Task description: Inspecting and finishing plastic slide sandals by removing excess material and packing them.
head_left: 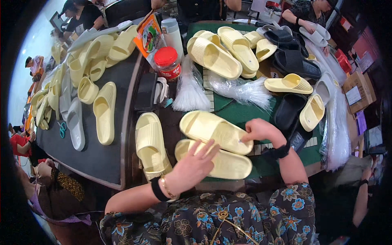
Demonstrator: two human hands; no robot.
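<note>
Two pale yellow ribbed slide sandals lie side by side in front of me, toes to the left. My left hand [190,169] rests over the nearer slide [232,165], its fingers stretched out and apart. At the heel of the farther slide [204,124] is my right hand [261,132], fingers curled and fingertips close together against the footbed. A tiny mark shows beneath those fingertips; whatever they pinch is too small to make out. Another yellow slide [151,141] lies left of the pair, its heel beside my left wrist.
Bundles of thin clear plastic strands [190,87] lie beyond the pair, near a red-lidded jar [167,63]. Yellow slides [214,57] and black slides [296,63] are heaped farther back. More slides and small scissors [62,130] occupy the dark left table [98,159]. Other people work around.
</note>
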